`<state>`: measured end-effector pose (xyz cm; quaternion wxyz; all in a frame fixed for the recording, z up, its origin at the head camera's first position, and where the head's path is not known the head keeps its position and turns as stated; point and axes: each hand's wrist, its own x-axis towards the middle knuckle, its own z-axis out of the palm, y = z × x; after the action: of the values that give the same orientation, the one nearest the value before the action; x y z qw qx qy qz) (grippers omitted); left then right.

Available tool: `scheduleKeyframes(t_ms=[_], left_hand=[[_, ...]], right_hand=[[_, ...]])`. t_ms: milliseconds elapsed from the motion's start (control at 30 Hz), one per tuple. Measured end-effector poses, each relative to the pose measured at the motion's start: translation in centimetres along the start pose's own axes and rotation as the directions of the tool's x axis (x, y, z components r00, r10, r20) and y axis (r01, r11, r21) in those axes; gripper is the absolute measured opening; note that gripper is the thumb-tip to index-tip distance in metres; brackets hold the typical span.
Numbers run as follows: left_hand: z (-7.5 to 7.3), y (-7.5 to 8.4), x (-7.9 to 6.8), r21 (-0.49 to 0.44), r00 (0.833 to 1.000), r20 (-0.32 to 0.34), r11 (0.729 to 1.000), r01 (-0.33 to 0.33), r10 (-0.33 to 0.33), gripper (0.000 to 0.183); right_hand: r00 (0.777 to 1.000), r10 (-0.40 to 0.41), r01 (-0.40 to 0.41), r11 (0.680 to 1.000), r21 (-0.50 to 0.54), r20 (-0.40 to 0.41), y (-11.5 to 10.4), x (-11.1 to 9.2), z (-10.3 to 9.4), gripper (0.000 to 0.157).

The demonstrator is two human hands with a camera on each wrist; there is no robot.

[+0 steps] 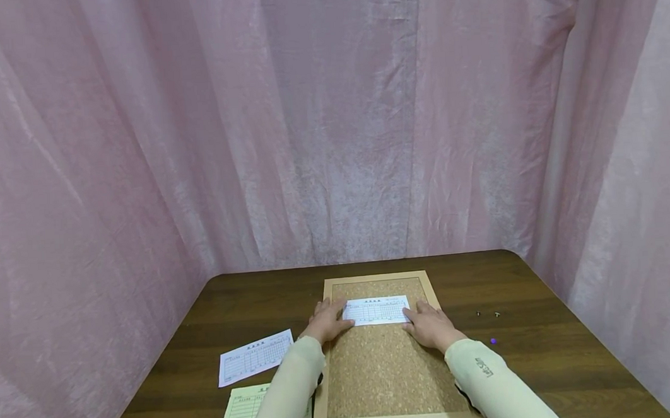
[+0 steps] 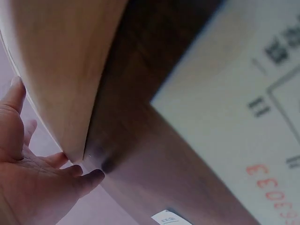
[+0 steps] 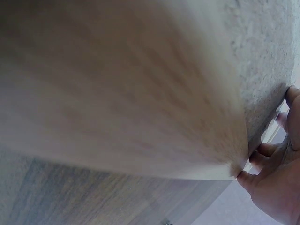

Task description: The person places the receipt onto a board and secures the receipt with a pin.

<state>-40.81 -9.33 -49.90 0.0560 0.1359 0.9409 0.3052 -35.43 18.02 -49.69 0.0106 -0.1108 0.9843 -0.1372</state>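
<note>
A white printed form (image 1: 376,310) lies across the upper part of a wood-framed cork board (image 1: 389,376). My left hand (image 1: 325,322) rests over the board's left frame, its thumb at the form's left edge. In the left wrist view the fingers (image 2: 89,182) reach toward the frame's outer edge. On the other side my right hand (image 1: 430,326) rests on the cork and right frame, with thumb and fingertips at the form's right edge. Neither hand grips anything. From the right wrist, the fingertips (image 3: 246,177) touch the frame.
Another white form (image 1: 255,357) lies left of the board, with green forms (image 1: 243,409) in front of it, partly behind my left sleeve. To the right are small metallic pins (image 1: 496,315) and a purple pin (image 1: 493,341). Pink curtains (image 1: 354,138) surround the dark wooden table (image 1: 260,295).
</note>
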Motion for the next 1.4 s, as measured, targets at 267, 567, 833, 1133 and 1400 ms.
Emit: scheduleKeyframes(t_ms=[267, 567, 833, 1133, 1400], left_hand=[[0.1, -0.1, -0.1, 0.024, 1.0, 0.018, 1.0, 0.008, -0.009, 0.059], [0.3, 0.2, -0.4, 0.001, 0.999, 0.022, 0.999, 0.046, -0.046, 0.058], [0.3, 0.4, -0.4, 0.014, 0.998, 0.042, 0.998, 0.056, -0.056, 0.056], [0.2, -0.1, -0.3, 0.017, 0.997, 0.031, 0.997, 0.072, -0.073, 0.058], [0.1, -0.6, -0.1, -0.003, 0.997, 0.042, 0.998, 0.067, -0.066, 0.06]], right_hand=[[1.0, -0.008, 0.008, 1.0, -0.007, -0.011, 0.1, -0.3, -0.1, 0.048], [1.0, -0.016, 0.016, 1.0, 0.0, -0.01, 0.3, -0.4, -0.2, 0.048], [0.999, -0.023, 0.023, 1.0, -0.019, -0.022, 0.4, -0.6, -0.2, 0.048], [1.0, -0.015, 0.015, 0.999, -0.03, -0.023, 0.3, -0.5, -0.2, 0.047], [0.995, -0.064, 0.062, 0.998, -0.029, -0.074, 0.7, -1.1, -0.7, 0.049]])
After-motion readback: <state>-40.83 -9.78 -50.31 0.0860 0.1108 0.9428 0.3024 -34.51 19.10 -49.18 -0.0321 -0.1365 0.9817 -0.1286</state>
